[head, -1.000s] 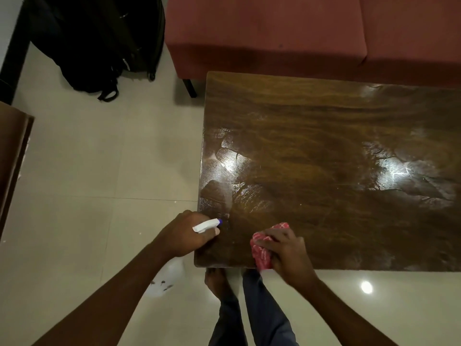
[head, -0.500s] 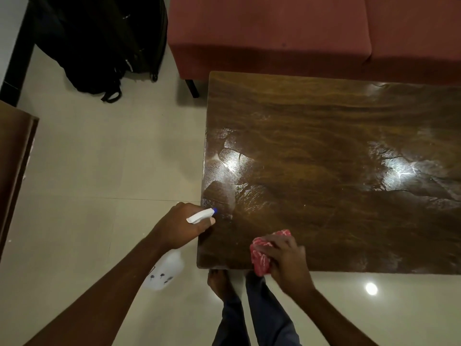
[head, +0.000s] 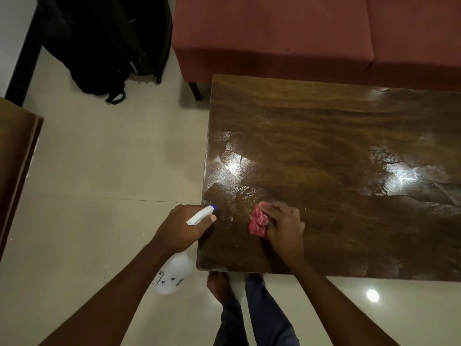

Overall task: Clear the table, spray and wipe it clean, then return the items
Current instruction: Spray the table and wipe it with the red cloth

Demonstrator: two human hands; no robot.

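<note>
Now the left hand (head: 185,227) hovers at the near-left corner of the counter (head: 324,136), its grip wrapped round the neck of a white spray bottle (head: 174,275). The bottle's translucent body hangs below the wrist, over the floor (head: 99,158) just beside the counter's edge. Its blue-tipped nozzle (head: 200,215) points across the wood.

The right hand (head: 284,226) lies on the counter near the left one, apart from it. Its grip is closed over a bunched red cloth (head: 258,222) with pale markings, which it holds against the surface (only the cloth's left part shows past the fingers).

Glossy wet patches and streaks catch the light on the dark wood, one by the left edge beyond the nozzle and another toward the right side.

A red sofa (head: 274,33) stands along the counter's far edge, and a black backpack (head: 104,46) sits on the floor to its left. A brown wooden panel (head: 15,171) juts in at the left border. Below the counter's near edge, a bare foot (head: 218,283) and blue trouser legs (head: 262,315) show on the pale tiles.
</note>
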